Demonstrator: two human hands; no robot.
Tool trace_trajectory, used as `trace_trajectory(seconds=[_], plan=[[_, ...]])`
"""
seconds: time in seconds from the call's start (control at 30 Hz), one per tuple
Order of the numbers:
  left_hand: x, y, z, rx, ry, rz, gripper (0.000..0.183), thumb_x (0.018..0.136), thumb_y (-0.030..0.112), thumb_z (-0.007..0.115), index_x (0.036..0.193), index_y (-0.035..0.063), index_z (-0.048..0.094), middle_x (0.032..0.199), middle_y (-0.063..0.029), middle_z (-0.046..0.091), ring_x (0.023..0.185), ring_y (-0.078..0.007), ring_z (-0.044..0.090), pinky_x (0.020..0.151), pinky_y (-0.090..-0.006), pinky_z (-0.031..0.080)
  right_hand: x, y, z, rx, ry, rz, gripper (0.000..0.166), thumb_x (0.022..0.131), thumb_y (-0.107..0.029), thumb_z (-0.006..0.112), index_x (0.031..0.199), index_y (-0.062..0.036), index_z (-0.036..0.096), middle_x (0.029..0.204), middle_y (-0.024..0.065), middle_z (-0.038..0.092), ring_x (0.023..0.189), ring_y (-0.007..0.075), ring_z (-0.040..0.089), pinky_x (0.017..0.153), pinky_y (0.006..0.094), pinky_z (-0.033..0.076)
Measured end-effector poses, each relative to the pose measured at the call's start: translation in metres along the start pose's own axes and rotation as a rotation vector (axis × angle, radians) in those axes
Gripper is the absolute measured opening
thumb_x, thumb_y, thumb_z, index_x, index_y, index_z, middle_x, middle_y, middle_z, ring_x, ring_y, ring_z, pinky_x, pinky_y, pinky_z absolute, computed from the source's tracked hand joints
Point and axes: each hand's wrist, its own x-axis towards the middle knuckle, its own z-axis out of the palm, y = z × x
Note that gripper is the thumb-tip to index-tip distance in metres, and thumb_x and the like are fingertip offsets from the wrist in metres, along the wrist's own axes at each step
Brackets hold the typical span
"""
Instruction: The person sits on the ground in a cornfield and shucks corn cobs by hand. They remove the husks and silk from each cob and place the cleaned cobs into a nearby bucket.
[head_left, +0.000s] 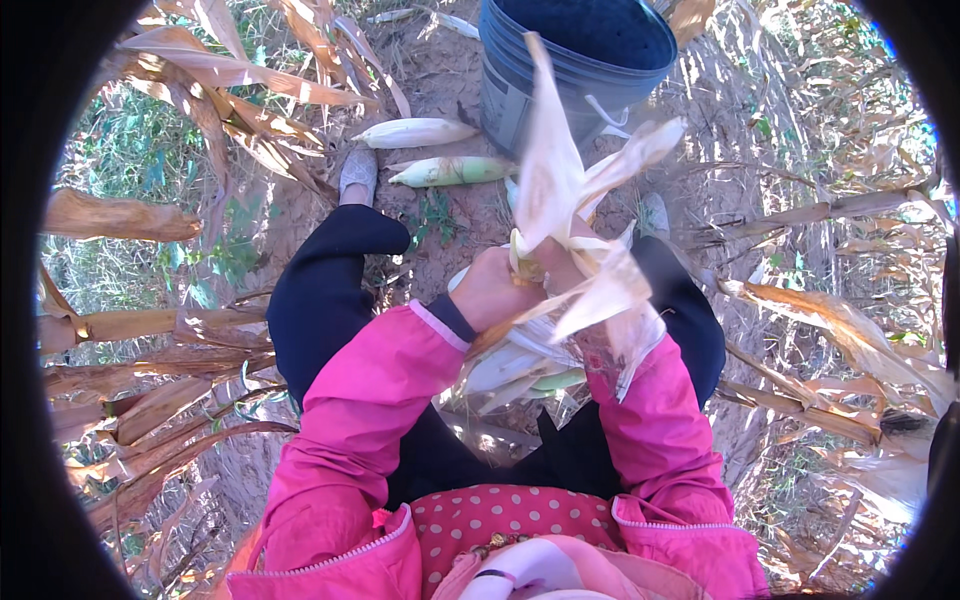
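My left hand (495, 289) is closed around the butt end of a corn ear (528, 264), held in front of my knees. My right hand (562, 262) grips the same ear from the other side, partly hidden by pale dry husks (551, 180). These husks are peeled back and spread outward, some over my right wrist, and are blurred at the edges. Most of the ear itself is hidden by husk and fingers. Below my hands, a heap of husks (517, 367) lies on the ground between my legs.
A dark blue plastic bucket (501, 101) stands ahead, its visible inside dark. Two unhusked corn ears (420, 133) (457, 171) lie left of it on bare soil. Dry corn stalks (127, 324) reach in from the left, and more stalks (810, 416) from the right.
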Motion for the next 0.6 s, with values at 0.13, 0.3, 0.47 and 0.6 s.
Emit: trace_trajectory(seconds=[0.13,0.3,0.47,0.6], plan=[[-0.005,0.019,0.006,-0.047,-0.069,0.039,0.023,0.063,0.000,0.065,0.085,0.0020,0.061,0.080,-0.0012,0.060,0.074,-0.0101,0.056,0.067,-0.0257,0.045,0.000,0.025,0.003,0.399,0.157,-0.033,0.037,0.083,-0.031,0.067,0.102,-0.0005,0.060,0.087,0.0066,0.062,0.073,0.0121,0.056,0.064,0.0255,0.045],[-0.009,0.026,0.000,-0.026,-0.287,-0.115,0.037,0.064,-0.004,0.063,0.100,0.0027,0.056,0.087,-0.0023,0.059,0.079,-0.0099,0.055,0.071,-0.0250,0.044,0.011,0.025,-0.001,0.865,-0.211,-0.111,0.030,0.087,-0.029,0.057,0.096,-0.0015,0.050,0.073,0.0084,0.054,0.061,0.0195,0.052,0.054,0.0279,0.043],[-0.014,0.043,0.010,-0.047,-0.275,-0.064,0.022,0.063,-0.001,0.065,0.084,0.0014,0.059,0.076,-0.0028,0.059,0.071,-0.0111,0.056,0.068,-0.0254,0.045,0.009,0.027,-0.004,1.262,-0.078,0.042,0.026,0.092,-0.031,0.047,0.095,-0.0058,0.048,0.062,0.0002,0.039,0.051,0.0103,0.038,0.051,0.0245,0.039],[-0.015,0.035,0.005,-0.220,-0.376,0.002,0.019,0.062,0.001,0.065,0.080,0.0003,0.057,0.072,-0.0074,0.058,0.067,-0.0161,0.057,0.065,-0.0287,0.045,0.013,0.028,-0.020,1.756,-0.131,0.137,0.029,0.090,-0.034,0.049,0.094,-0.0057,0.046,0.060,-0.0037,0.034,0.049,0.0060,0.032,0.052,0.0206,0.037]])
